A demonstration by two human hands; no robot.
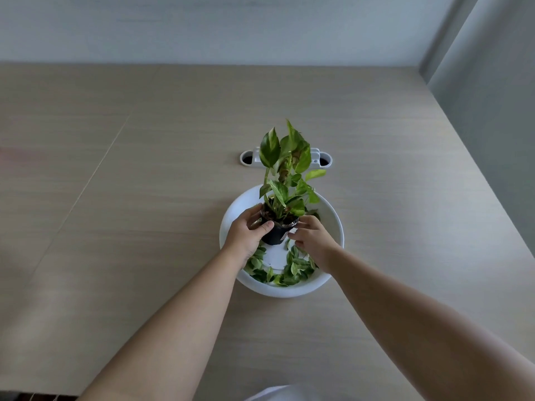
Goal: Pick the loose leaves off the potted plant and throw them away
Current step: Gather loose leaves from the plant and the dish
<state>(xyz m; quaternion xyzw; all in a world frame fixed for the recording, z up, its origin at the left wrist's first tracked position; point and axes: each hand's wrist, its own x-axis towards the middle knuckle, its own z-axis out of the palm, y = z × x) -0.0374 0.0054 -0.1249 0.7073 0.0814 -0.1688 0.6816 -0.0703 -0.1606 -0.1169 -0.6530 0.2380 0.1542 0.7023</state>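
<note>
Fingers [262,227] of both hands curl round the black pot [275,234].

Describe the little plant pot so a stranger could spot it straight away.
On the pale wooden table sits a wide white bowl with loose green leaves lying in it. The small black pot stands inside it, held between the left hand and right hand. It alone is dark and carries a tall leafy plant.

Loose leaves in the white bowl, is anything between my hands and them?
Yes. Both hands, left hand and right hand, grip the black pot, which sits above the loose leaves in the white bowl.
</note>
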